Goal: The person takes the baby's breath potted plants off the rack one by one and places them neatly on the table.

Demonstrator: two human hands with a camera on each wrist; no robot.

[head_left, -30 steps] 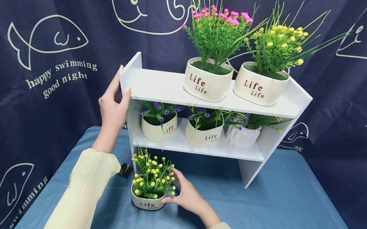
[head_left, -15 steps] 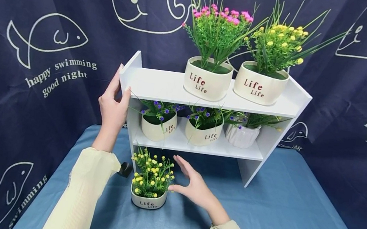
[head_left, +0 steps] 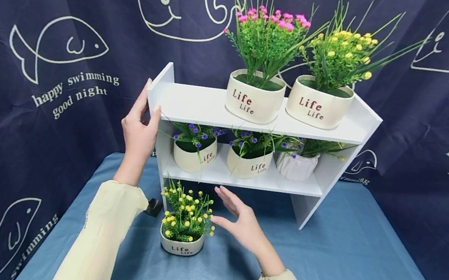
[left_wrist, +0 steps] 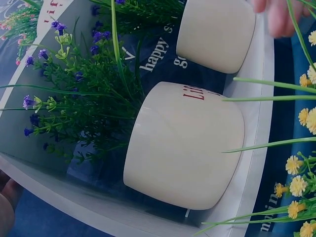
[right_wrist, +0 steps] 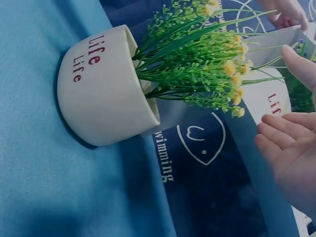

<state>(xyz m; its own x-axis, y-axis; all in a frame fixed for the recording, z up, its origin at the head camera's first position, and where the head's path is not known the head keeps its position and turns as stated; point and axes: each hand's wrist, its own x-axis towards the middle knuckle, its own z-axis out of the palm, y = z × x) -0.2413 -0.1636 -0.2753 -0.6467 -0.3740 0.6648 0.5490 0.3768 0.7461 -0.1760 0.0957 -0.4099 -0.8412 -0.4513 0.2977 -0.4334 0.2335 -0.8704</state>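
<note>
My left hand point(head_left: 140, 132) holds the left side panel of a white two-tier shelf point(head_left: 195, 103), thumb at the front edge and fingers along the outer side. On the table below that end stands a cream pot of yellow flowers point(head_left: 181, 246), upright and lettered "Life". Right of its blooms hovers my right hand point(head_left: 239, 221), fingers extended and thumb spread, holding nothing. In the right wrist view the flowerpot point(right_wrist: 103, 94) stands apart from the right hand point(right_wrist: 291, 148). Close to the left wrist camera, a cream pot point(left_wrist: 182, 148) of purple flowers sits on the middle shelf.
Pink flowers point(head_left: 254, 99) and yellow flowers point(head_left: 319, 105) in cream pots stand on the top board. Along the middle board are another purple-flower pot point(head_left: 248, 164) and a white ribbed pot point(head_left: 297, 166). A blue cloth point(head_left: 343, 266) covers the table; a printed curtain point(head_left: 60, 138) hangs behind.
My right hand has let go of the yellow-flower pot and drawn back to the right and slightly up. The pot stays put. My left hand keeps its place on the shelf.
</note>
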